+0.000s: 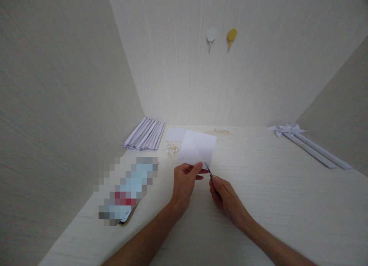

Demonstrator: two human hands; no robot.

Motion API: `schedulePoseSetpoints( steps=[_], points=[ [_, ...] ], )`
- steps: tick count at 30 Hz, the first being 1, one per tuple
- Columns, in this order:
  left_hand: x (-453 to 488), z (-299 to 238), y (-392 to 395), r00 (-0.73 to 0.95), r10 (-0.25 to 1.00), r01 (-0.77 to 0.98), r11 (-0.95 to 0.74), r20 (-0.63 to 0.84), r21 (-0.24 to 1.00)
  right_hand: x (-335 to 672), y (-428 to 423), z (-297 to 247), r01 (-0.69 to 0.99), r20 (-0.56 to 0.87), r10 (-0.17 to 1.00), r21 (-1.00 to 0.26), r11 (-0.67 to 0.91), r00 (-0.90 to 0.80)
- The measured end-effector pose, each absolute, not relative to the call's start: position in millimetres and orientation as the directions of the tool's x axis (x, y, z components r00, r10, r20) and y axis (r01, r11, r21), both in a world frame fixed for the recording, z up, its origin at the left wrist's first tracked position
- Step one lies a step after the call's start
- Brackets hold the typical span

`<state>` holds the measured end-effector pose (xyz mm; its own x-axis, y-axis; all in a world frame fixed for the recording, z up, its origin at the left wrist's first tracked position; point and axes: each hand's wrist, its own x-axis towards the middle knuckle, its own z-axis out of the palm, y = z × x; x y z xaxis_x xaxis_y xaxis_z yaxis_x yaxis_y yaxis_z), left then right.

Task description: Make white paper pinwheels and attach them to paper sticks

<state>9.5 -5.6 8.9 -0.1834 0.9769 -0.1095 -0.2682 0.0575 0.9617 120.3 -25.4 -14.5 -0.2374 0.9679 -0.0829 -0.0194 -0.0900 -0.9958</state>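
My left hand (186,178) pinches the near edge of a square white sheet of paper (197,147), thumb on top and fingers beneath. In my right hand (224,195) is a pair of small scissors (209,168), their handles mostly hidden by the fingers. The blades point up and left and meet the paper's near right corner, close to my left thumb. Beyond the sheet, and partly covered by it, lies a flat stack of white paper (175,134). A small pile of pale, thin bits (172,149) sits just left of the sheet.
Rolled white paper sticks (146,133) lie at the back left. Two longer paper rolls with pointed paper pieces (290,129) rest at the back right. A blurred-out phone-like object (129,216) is at the left. White (211,36) and yellow (231,35) hooks hang on the back wall (178,74).
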Motion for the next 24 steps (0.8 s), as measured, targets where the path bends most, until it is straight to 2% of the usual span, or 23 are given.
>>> schedulePoseSetpoints(
  steps=[24],
  points=[
    [10.1, 9.1, -5.4, -0.167, 0.980, -0.255, 0.065, -0.110, 0.965, 121.2, -25.9, -16.0, 0.008, -0.069, 0.971, -0.998, -0.069, -0.228]
  ],
)
